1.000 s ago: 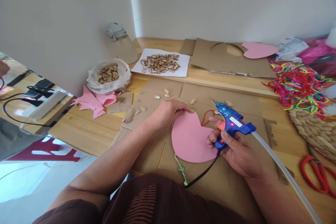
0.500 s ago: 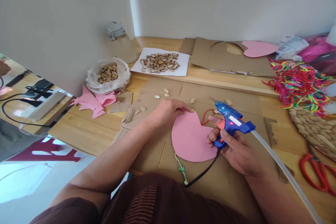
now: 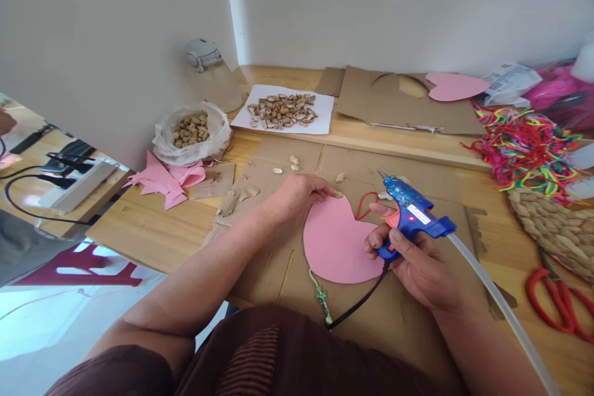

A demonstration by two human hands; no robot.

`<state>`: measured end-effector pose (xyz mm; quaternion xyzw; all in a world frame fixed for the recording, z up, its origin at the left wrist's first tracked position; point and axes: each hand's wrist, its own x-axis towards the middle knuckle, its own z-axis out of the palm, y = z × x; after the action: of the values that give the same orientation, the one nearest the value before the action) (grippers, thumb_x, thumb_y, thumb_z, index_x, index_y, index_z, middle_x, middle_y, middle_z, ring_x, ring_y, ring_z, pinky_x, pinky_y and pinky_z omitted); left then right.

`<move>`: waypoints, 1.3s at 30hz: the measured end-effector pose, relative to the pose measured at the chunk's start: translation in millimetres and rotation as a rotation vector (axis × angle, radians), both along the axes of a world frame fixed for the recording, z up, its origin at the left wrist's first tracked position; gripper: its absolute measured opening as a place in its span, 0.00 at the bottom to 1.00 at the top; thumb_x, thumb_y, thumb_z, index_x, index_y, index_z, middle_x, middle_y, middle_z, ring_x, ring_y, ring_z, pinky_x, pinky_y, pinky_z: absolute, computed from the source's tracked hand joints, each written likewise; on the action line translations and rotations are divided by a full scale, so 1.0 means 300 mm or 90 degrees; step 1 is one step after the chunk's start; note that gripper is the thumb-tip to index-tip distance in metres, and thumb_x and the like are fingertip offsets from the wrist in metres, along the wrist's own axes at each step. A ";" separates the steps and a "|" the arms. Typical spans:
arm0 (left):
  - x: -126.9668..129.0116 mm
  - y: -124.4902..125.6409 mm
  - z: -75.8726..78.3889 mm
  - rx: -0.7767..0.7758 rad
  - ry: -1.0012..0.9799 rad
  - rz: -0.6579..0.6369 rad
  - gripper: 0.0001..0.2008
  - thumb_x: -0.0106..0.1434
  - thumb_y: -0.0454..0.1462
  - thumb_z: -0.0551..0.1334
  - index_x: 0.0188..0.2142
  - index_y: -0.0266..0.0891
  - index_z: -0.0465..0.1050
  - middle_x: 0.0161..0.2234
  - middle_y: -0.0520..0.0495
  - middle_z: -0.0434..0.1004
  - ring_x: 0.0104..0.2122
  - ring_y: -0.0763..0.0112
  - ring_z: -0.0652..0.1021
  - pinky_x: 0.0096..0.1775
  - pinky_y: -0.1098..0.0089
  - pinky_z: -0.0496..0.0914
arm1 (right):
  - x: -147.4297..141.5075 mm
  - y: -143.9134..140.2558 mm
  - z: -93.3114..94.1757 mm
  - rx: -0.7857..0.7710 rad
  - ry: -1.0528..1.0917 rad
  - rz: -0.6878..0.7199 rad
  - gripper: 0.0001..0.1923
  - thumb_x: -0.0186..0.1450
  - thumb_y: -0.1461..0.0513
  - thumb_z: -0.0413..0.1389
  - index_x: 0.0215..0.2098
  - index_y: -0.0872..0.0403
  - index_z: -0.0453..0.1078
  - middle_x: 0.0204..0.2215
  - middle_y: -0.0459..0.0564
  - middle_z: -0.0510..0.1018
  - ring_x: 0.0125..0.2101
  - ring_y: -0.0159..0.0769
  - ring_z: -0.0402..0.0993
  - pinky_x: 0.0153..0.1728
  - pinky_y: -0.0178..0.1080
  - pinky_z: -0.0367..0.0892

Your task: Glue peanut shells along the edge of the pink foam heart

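A pink heart-shaped piece (image 3: pixel 338 241) lies on the cardboard in front of me, a red cord loop (image 3: pixel 366 204) at its notch and a green knotted cord (image 3: pixel 321 297) by its lower left edge. At the heart's upper left lobe, my left hand (image 3: pixel 306 195) has its fingertips on a peanut shell (image 3: pixel 338 194), mostly covered by them. My right hand (image 3: pixel 413 260) grips a blue hot glue gun (image 3: pixel 408 207) over the heart's right side. Its nozzle points up and left, away from the paper, and a clear glue stick (image 3: pixel 501 303) trails from its back.
Peanut shells (image 3: pixel 285 110) lie on white paper at the back, beside a bag of peanuts (image 3: pixel 191 130). Pink scraps (image 3: pixel 162 179) sit left. Colourful cords (image 3: pixel 529 142), a shell-covered piece (image 3: pixel 557 229) and red-handled scissors (image 3: pixel 557 300) are on the right. Loose peanuts (image 3: pixel 295 163) dot the cardboard (image 3: pixel 264 260).
The glue gun has shifted very slightly to the right in my right hand's grip. My left hand keeps its place on the heart's lobe.
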<state>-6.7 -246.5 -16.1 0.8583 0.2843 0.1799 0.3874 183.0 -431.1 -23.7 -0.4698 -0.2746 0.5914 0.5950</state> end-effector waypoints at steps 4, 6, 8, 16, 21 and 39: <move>0.000 0.000 0.002 0.006 0.000 -0.007 0.19 0.60 0.23 0.58 0.42 0.40 0.82 0.41 0.47 0.86 0.40 0.69 0.83 0.47 0.68 0.76 | -0.010 -0.005 0.015 0.044 0.027 0.004 0.21 0.68 0.54 0.61 0.59 0.43 0.69 0.29 0.46 0.76 0.33 0.39 0.72 0.38 0.43 0.68; -0.002 -0.004 0.004 0.025 0.000 -0.015 0.19 0.61 0.24 0.57 0.43 0.40 0.82 0.40 0.47 0.86 0.40 0.69 0.83 0.46 0.68 0.76 | -0.013 -0.005 0.014 0.047 0.034 0.012 0.20 0.68 0.54 0.61 0.58 0.44 0.70 0.29 0.45 0.76 0.34 0.39 0.72 0.40 0.43 0.68; -0.008 -0.011 0.001 0.058 -0.004 -0.019 0.18 0.61 0.24 0.58 0.44 0.40 0.82 0.40 0.47 0.86 0.40 0.69 0.82 0.47 0.67 0.76 | -0.014 -0.003 0.006 0.036 0.030 0.016 0.19 0.68 0.55 0.61 0.57 0.45 0.70 0.30 0.45 0.76 0.35 0.39 0.73 0.41 0.43 0.68; -0.043 -0.025 -0.048 -0.071 -0.107 0.118 0.14 0.65 0.31 0.60 0.49 0.36 0.79 0.41 0.45 0.85 0.41 0.68 0.83 0.47 0.67 0.76 | -0.001 0.007 -0.045 0.038 -0.021 0.039 0.21 0.68 0.53 0.61 0.57 0.48 0.68 0.31 0.45 0.77 0.36 0.37 0.74 0.40 0.41 0.68; -0.033 -0.027 -0.043 -0.028 -0.116 0.142 0.14 0.62 0.30 0.62 0.47 0.36 0.80 0.39 0.45 0.85 0.39 0.68 0.83 0.45 0.68 0.76 | 0.002 0.004 -0.048 0.050 -0.022 0.049 0.20 0.69 0.53 0.60 0.57 0.48 0.68 0.30 0.44 0.76 0.36 0.37 0.74 0.41 0.41 0.68; 0.000 -0.013 -0.065 0.010 -0.078 0.037 0.17 0.60 0.24 0.58 0.43 0.37 0.81 0.37 0.46 0.85 0.37 0.70 0.83 0.42 0.70 0.76 | 0.008 0.003 -0.050 0.033 -0.045 0.057 0.22 0.70 0.53 0.60 0.60 0.48 0.67 0.32 0.45 0.77 0.36 0.36 0.74 0.37 0.39 0.68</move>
<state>-6.6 -250.3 -35.7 0.8404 0.2833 0.2452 0.3916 185.5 -430.1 -38.7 -0.4621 -0.3316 0.5933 0.5697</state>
